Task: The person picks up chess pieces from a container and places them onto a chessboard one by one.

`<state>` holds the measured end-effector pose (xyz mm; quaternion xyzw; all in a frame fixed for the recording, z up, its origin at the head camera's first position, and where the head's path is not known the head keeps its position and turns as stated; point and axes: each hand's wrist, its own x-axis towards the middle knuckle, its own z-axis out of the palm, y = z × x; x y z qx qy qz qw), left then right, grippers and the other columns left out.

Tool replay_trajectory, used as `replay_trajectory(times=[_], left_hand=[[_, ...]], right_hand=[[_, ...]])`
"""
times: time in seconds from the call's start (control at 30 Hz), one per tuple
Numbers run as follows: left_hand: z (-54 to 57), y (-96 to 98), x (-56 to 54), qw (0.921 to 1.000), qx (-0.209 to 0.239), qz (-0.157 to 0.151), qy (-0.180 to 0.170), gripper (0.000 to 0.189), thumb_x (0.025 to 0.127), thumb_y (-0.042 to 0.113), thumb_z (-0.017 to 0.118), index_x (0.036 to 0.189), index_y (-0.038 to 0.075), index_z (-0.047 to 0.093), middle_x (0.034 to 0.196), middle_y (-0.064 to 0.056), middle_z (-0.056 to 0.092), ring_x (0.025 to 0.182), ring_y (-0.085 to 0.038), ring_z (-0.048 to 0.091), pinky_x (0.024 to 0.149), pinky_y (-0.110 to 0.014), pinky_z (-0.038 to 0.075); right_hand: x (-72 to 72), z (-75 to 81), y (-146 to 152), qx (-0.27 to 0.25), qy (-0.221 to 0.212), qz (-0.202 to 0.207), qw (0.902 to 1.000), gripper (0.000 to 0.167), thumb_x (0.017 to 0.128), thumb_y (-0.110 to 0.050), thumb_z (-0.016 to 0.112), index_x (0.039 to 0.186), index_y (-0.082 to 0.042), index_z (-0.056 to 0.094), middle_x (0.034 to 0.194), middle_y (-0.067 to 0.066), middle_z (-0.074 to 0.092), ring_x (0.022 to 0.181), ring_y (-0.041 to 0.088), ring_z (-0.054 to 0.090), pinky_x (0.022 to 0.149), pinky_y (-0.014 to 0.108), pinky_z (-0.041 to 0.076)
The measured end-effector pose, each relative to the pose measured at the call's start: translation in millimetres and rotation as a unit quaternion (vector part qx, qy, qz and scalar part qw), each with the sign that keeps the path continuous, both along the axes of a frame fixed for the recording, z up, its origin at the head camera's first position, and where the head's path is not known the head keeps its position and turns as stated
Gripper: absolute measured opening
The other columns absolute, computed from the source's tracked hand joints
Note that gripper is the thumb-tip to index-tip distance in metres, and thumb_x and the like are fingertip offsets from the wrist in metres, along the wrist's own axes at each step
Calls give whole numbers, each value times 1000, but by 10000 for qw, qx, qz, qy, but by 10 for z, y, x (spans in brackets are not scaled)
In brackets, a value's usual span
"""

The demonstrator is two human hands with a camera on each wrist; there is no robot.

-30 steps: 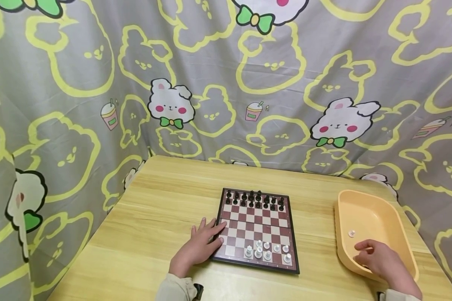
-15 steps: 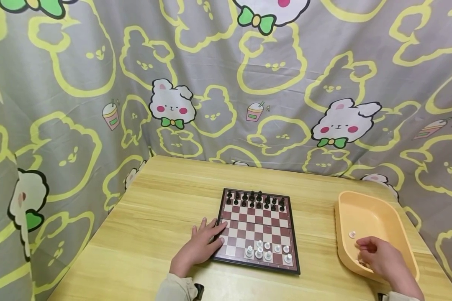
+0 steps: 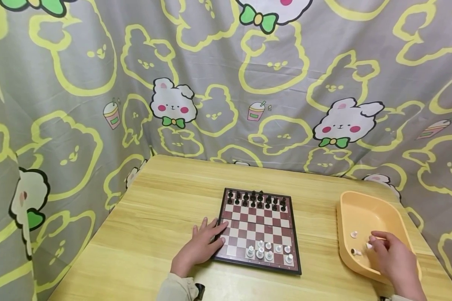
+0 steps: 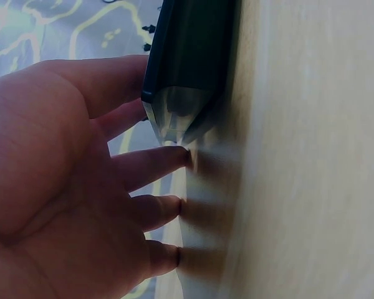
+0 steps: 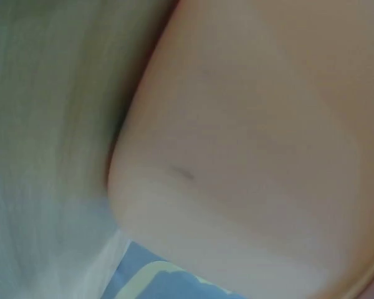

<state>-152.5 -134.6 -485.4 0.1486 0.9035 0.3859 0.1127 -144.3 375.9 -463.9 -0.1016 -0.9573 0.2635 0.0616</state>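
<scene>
left hand (image 3: 200, 246) spread on the chessboard (image 3: 245, 226), the right hand (image 3: 393, 257), pinch unclear, seems to be fetching a white piece (image 3: 369, 246), needing careful lifting.

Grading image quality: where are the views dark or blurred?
Head view: bright, maroon-and-white chessboard fairly clear; left wrist view: bare left hand dark against blurry yellow wood-grain tabletop; right wrist view: pale-orange rounded tray soft.

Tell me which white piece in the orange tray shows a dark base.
The piece lying on its side toward the tray's near-left corner. Its base is dark; the farthest piece and the one nearest the right hand show only white.
</scene>
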Motion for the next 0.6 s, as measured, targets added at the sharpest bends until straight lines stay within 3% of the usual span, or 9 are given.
replay_trajectory(times=[0.1,0.2,0.27,0.33,0.43,0.5,0.6], left_hand=[[-4,5,-3,10000,2,-10,15,51,106,29,58,153,13,52,161,-30,34,152,-57,10,116,-77,-1],[-8,9,-4,10000,-10,-14,8,51,106,30,57,153,13,52,161,-30,34,152,-57,10,116,-77,-1],[-8,10,-3,10000,-25,-15,4,50,106,30,57,153,13,52,161,-30,34,152,-56,10,116,-77,-1],[-2,12,-5,10000,-9,-11,8,50,106,29,57,153,13,53,161,-30,34,152,-57,10,116,-77,-1],[5,11,-4,10000,-10,-1,-2,50,106,29,57,153,13,52,161,-30,33,152,-57,10,117,-76,-1],[11,11,-4,10000,-2,9,-11,50,106,29,57,153,13,53,162,-30,33,152,-57,10,117,-76,-2],[20,10,-2,10000,2,11,-20,50,106,29,57,153,13,53,162,-30,33,152,-57,10,117,-76,-1]], right_hand=[[29,20,-35,-272,174,-464,9984,44,111,-30,46,127,7,61,83,12,73,64,8,58,57,30,43],[62,26,-76,-903,465,-1070,9891,43,110,-34,49,125,4,62,70,-7,70,53,4,58,47,26,46],[77,30,-109,-1490,799,-1492,9742,32,108,-33,55,117,-5,67,63,-21,65,49,0,59,40,23,47],[78,24,-138,-2023,1393,-1721,9540,15,104,-25,63,106,-12,70,62,-29,62,49,-4,60,39,19,48],[64,11,-172,-2430,2342,-1759,9248,5,98,-12,71,96,-15,75,66,-30,64,54,-10,62,48,11,51],[48,-7,-180,-2410,2886,-1643,9119,6,95,-5,73,99,-3,78,69,-30,66,58,-12,64,57,5,50],[33,-24,-180,-2226,3227,-1637,9052,18,93,-5,76,105,8,77,72,-33,66,63,-15,63,63,2,48]])
